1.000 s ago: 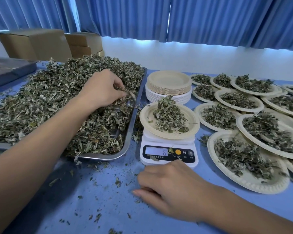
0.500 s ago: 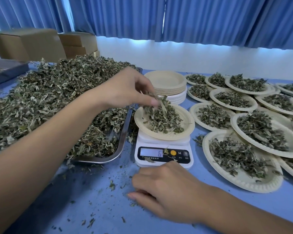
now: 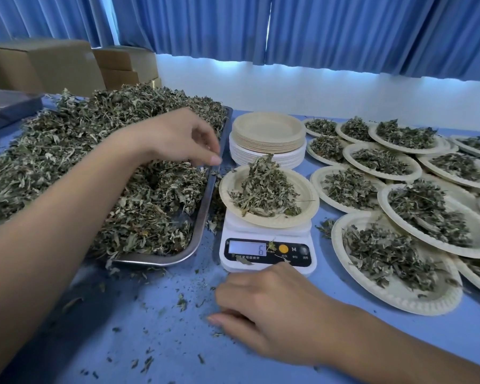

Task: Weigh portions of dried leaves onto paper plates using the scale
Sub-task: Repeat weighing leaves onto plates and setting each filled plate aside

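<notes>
A white digital scale stands at the table's middle, its display showing 6. On it sits a paper plate with a heap of dried leaves. Left of it, a metal tray is piled with loose dried leaves. My left hand hovers over the tray's right edge, just left of the plate, its fingers loosely bent with nothing visible in them. My right hand rests on the blue table in front of the scale, fingers relaxed, holding nothing.
A stack of empty paper plates stands behind the scale. Several filled plates overlap along the right side. Cardboard boxes sit at the back left. Leaf crumbs litter the blue table near me.
My left hand took a pinch of leaves from the tray, dropped it on the plate on the scale, and has drawn back left over the tray edge. My right hand stayed put.
</notes>
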`<control>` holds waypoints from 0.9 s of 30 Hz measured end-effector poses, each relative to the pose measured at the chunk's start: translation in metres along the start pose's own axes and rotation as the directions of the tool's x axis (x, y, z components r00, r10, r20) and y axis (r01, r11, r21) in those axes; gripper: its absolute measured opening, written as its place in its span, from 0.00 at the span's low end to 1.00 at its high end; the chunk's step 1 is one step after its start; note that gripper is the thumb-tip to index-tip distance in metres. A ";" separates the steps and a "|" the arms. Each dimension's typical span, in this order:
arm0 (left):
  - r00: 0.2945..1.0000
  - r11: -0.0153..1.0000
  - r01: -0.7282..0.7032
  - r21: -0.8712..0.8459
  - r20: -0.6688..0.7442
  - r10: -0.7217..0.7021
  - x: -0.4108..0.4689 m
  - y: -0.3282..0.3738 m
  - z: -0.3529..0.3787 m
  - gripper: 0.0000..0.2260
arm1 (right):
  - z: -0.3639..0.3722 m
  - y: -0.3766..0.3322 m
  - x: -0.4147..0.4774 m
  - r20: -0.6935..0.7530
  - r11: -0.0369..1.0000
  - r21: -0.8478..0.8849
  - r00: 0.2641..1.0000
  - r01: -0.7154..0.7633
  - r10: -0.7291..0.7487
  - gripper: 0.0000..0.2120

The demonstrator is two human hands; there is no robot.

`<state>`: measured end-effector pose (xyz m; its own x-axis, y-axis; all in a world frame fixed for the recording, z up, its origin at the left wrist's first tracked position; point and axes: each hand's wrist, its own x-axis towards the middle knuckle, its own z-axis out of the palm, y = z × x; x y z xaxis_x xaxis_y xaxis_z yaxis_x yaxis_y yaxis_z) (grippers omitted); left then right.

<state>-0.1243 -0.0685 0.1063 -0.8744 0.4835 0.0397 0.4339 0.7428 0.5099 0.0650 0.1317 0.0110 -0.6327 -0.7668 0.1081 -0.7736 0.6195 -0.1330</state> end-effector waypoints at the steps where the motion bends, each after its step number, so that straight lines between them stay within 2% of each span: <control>1: 0.996 0.992 0.065 0.111 0.055 -0.071 0.002 -0.007 -0.001 0.10 | 0.000 0.000 0.000 0.004 1.000 0.000 1.000 -0.002 0.002 0.14; 3: 0.962 0.944 0.151 0.293 0.176 -0.208 0.003 -0.017 0.001 0.14 | 0.000 0.000 0.001 0.003 1.000 0.003 1.000 -0.001 0.001 0.14; 6: 0.905 0.923 0.191 0.334 0.304 -0.297 0.004 -0.025 0.013 0.15 | 0.001 0.000 0.001 -0.010 1.000 0.007 1.000 0.001 -0.001 0.14; 11: 0.928 0.902 0.157 0.402 0.252 -0.274 0.010 -0.024 0.026 0.11 | 0.002 0.000 0.000 -0.024 1.000 -0.008 1.000 -0.002 0.001 0.15; 16: 0.943 0.906 0.157 0.393 0.214 -0.256 0.009 -0.025 0.022 0.09 | 0.003 0.000 0.001 -0.023 1.000 -0.009 1.000 -0.004 0.004 0.14; 22: 0.945 0.939 0.131 0.317 0.247 -0.215 0.004 -0.023 0.017 0.10 | 0.001 -0.001 0.000 -0.031 1.000 -0.013 1.000 -0.003 0.003 0.14; 27: 0.979 0.960 0.127 0.249 0.123 -0.161 0.005 -0.019 0.016 0.10 | 0.001 -0.001 0.000 0.005 1.000 -0.006 1.000 -0.013 0.013 0.15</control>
<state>-0.1336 -0.0730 0.0830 -0.8995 0.4109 -0.1489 0.3600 0.8897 0.2808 0.0652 0.1308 0.0104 -0.6422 -0.7598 0.1013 -0.7658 0.6301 -0.1282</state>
